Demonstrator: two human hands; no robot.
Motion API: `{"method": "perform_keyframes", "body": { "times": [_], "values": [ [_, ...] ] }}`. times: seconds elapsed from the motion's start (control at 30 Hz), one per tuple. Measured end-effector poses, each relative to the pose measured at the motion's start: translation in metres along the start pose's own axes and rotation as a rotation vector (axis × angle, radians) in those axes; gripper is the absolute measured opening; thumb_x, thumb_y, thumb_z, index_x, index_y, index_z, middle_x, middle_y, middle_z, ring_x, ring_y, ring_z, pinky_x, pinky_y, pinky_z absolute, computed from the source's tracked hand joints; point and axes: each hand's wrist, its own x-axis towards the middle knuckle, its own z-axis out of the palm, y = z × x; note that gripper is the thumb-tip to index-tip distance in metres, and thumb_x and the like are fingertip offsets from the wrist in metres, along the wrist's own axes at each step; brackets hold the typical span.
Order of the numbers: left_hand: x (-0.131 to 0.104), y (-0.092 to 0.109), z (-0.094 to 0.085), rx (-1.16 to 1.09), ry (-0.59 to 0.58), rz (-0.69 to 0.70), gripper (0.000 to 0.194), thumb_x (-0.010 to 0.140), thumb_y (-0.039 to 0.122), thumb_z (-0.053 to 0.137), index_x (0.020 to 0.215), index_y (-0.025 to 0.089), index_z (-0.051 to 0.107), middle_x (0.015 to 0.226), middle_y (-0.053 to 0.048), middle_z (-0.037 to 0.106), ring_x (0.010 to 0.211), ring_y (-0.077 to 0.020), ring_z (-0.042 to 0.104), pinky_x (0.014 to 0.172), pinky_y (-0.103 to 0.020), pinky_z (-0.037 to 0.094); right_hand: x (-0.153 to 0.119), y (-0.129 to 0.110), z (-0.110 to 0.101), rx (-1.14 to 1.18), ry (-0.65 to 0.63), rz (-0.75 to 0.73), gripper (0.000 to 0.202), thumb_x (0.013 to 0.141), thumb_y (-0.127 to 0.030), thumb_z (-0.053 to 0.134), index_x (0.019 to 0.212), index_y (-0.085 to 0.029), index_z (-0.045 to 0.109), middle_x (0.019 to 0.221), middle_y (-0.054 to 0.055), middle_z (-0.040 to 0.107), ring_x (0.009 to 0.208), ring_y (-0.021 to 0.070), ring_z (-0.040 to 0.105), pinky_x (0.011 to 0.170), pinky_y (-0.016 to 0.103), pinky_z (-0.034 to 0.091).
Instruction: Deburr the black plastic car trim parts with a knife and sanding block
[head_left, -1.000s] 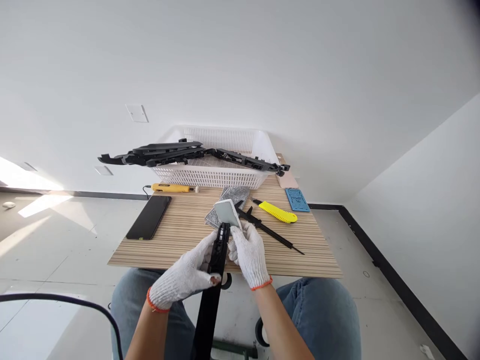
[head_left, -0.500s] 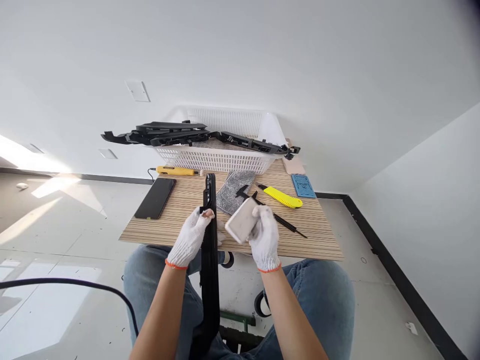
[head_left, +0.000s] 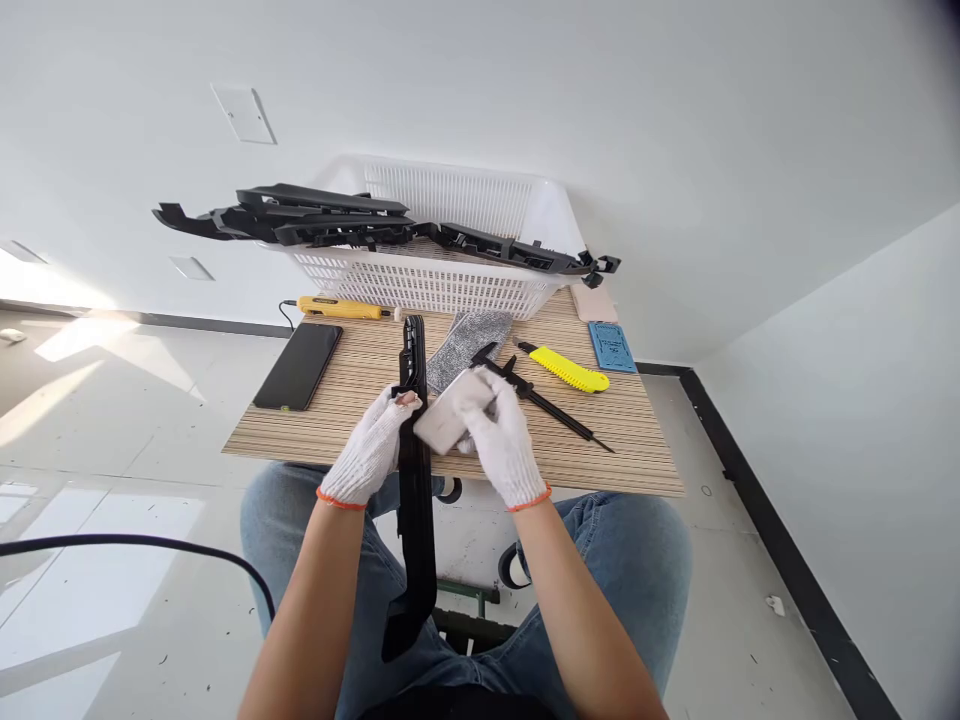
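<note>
A long black plastic strip [head_left: 416, 520] runs from my lap up over the near edge of the striped wooden table [head_left: 337, 420]. My left hand [head_left: 372, 447], in a white knit glove, grips this strip near its upper part. My right hand [head_left: 501, 440], also gloved, holds a small pale grey block [head_left: 448, 418] pressed against the strip's right side, just beside my left thumb.
On the table lie a black phone [head_left: 298, 366], a grey cloth [head_left: 463, 337], a black caliper [head_left: 541, 398], a yellow utility knife [head_left: 566, 369], a blue card [head_left: 613, 346] and a yellow tool [head_left: 339, 308]. A white basket [head_left: 442, 285] at the back carries several long black parts [head_left: 315, 222].
The strip moved up over the table with my left hand now gripping higher on it. My right hand turned the grey block and brought it left against the strip.
</note>
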Motion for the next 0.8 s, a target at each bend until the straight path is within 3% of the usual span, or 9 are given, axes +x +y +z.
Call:
{"method": "perform_keyframes", "body": {
  "times": [0.07,0.13,0.23,0.27,0.37,0.5,0.63,0.73,0.8],
  "values": [
    [0.001,0.001,0.001,-0.060,-0.017,-0.025,0.028,0.074,0.038,0.077,0.084,0.021,0.058,0.084,0.003,0.058,0.079,-0.0151,0.054,0.073,-0.024,0.046,0.000,-0.001,0.002,0.028,-0.048,0.055,0.056,0.080,-0.039,0.075,0.132,-0.026,0.058,0.105,0.003,0.068,0.069,0.0138,0.065,0.048,0.023,0.056],
    [0.001,0.001,0.002,-0.106,-0.013,-0.058,0.029,0.073,0.036,0.077,0.088,0.021,0.058,0.083,0.004,0.057,0.076,-0.0132,0.053,0.070,-0.023,0.045,0.000,-0.002,0.003,-0.001,-0.095,0.069,0.059,0.075,-0.035,0.080,0.130,-0.026,0.059,0.104,0.002,0.068,0.063,0.0115,0.063,0.046,0.021,0.055],
    [0.001,0.003,0.003,-0.131,0.006,-0.093,0.031,0.072,0.034,0.077,0.091,0.022,0.057,0.079,0.006,0.055,0.069,-0.0108,0.049,0.063,-0.022,0.042,0.000,-0.003,0.005,0.066,0.099,0.038,0.056,0.082,-0.036,0.073,0.134,-0.025,0.056,0.103,0.002,0.067,0.058,0.0088,0.061,0.048,0.022,0.058],
    [0.001,0.004,0.003,-0.131,0.011,-0.097,0.031,0.072,0.034,0.077,0.091,0.022,0.056,0.079,0.006,0.055,0.068,-0.0105,0.048,0.062,-0.022,0.042,0.000,-0.003,0.005,0.090,0.104,0.037,0.056,0.083,-0.037,0.072,0.135,-0.024,0.055,0.103,0.002,0.067,0.058,0.0087,0.061,0.047,0.022,0.058],
    [0.000,0.006,0.004,-0.129,0.025,-0.090,0.031,0.070,0.033,0.076,0.090,0.022,0.056,0.080,0.006,0.056,0.071,-0.0112,0.051,0.065,-0.022,0.044,0.000,-0.003,0.007,0.059,-0.085,0.093,0.061,0.077,-0.035,0.079,0.132,-0.024,0.057,0.099,0.001,0.067,0.055,0.0092,0.060,0.042,0.022,0.057],
    [-0.001,0.008,0.004,-0.138,0.035,-0.075,0.032,0.069,0.035,0.077,0.090,0.022,0.055,0.080,0.005,0.056,0.072,-0.0115,0.052,0.066,-0.022,0.045,0.001,-0.001,0.010,0.131,0.119,0.069,0.059,0.081,-0.037,0.076,0.134,-0.023,0.054,0.099,0.001,0.066,0.054,0.0075,0.061,0.046,0.020,0.059],
    [-0.001,0.005,0.002,-0.172,0.018,-0.103,0.035,0.069,0.036,0.079,0.087,0.023,0.052,0.078,0.006,0.051,0.066,-0.0105,0.048,0.060,-0.022,0.043,0.001,0.000,0.011,0.100,-0.074,0.099,0.060,0.076,-0.035,0.080,0.130,-0.024,0.057,0.097,0.000,0.067,0.058,0.0101,0.064,0.045,0.022,0.059],
    [0.000,0.001,0.000,-0.184,0.025,-0.081,0.035,0.069,0.037,0.079,0.089,0.023,0.054,0.078,0.006,0.051,0.067,-0.0106,0.049,0.062,-0.022,0.045,0.003,-0.002,0.011,0.120,0.092,0.078,0.058,0.080,-0.036,0.076,0.132,-0.022,0.055,0.099,0.002,0.068,0.061,0.0109,0.065,0.051,0.024,0.062],
    [0.000,-0.002,-0.002,-0.205,0.007,-0.052,0.035,0.070,0.038,0.079,0.091,0.023,0.055,0.078,0.006,0.052,0.067,-0.0107,0.049,0.064,-0.022,0.047,0.004,-0.004,0.012,0.137,0.116,0.073,0.057,0.079,-0.034,0.076,0.131,-0.021,0.055,0.099,0.002,0.068,0.064,0.0119,0.066,0.052,0.024,0.062]
  ]
}}
